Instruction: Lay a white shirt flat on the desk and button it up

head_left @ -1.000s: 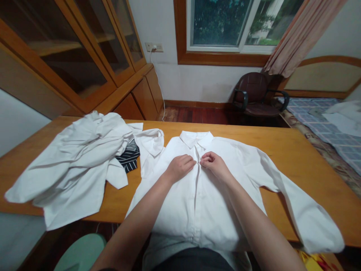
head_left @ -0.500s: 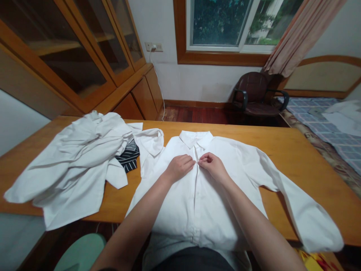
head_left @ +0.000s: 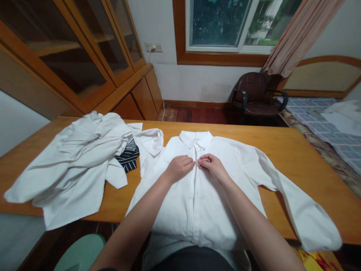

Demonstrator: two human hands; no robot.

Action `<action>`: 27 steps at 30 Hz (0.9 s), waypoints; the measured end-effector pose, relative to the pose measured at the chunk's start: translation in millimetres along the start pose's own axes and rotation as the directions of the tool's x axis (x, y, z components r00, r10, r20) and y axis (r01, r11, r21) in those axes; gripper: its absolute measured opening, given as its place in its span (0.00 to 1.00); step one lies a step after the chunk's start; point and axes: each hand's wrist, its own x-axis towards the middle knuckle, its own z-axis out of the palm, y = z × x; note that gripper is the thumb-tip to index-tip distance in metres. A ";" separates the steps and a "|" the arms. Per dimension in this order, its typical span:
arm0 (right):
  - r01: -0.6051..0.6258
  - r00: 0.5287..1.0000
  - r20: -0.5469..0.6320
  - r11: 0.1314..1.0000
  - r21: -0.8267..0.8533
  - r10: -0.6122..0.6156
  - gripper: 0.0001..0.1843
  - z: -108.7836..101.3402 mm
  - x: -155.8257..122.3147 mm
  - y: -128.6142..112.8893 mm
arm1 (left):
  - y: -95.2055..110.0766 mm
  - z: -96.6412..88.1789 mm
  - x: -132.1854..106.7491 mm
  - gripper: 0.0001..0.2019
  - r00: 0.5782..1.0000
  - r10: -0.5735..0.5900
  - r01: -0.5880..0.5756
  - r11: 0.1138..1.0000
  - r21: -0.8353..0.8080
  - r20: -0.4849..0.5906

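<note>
A white long-sleeved shirt (head_left: pixel 180 203) lies front side up on the wooden table (head_left: pixel 282 146), its collar toward the far edge. Both hands meet at its front placket, a little below the collar. My left hand (head_left: pixel 180 167) pinches the placket edge from the left, fingers closed. From the right, my right hand (head_left: pixel 213 165) pinches the same spot between thumb and fingertips. Any button there is too small to make out. One sleeve stretches right and hangs over the near edge; the other is folded up at the left shoulder.
Crumpled white clothes (head_left: pixel 81 162) lie at the table's left, with a black striped cloth (head_left: pixel 129 158) partly under them. A green stool (head_left: pixel 81 252) stands below the near edge. Beyond the table are a glass-door cabinet (head_left: pixel 132 90), a brown armchair (head_left: pixel 254 92) and a bed (head_left: pixel 332 116).
Both hands stay at the same place on the placket. The right fingers have shifted very slightly left; the shirt lies nearly the same.
</note>
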 end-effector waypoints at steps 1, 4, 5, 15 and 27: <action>-0.007 1.000 0.016 1.000 0.020 0.007 0.24 0.8 -0.8 -0.5 | 0.4 -0.5 0.4 0.12 1.000 -0.001 0.001 1.000 0.000 0.001; -0.001 1.000 0.031 0.999 0.037 0.000 0.24 3.1 -2.0 0.8 | 1.5 -2.1 1.3 0.12 1.000 -0.002 0.003 1.000 0.020 -0.014; 0.007 1.000 0.025 0.999 0.033 -0.008 0.24 3.7 -1.9 2.1 | 1.7 -2.4 1.4 0.11 1.000 -0.002 0.002 1.000 0.027 -0.026; 0.117 0.993 0.011 0.961 -0.252 -0.118 0.14 -1.0 1.8 10.0 | -0.5 2.5 -0.8 0.10 1.000 -0.017 0.017 1.000 0.004 -0.001; 0.208 0.955 0.051 0.540 -0.815 -0.292 0.06 10.5 -6.5 3.4 | -0.2 -2.6 2.9 0.11 0.994 -0.104 0.103 0.992 -0.073 -0.017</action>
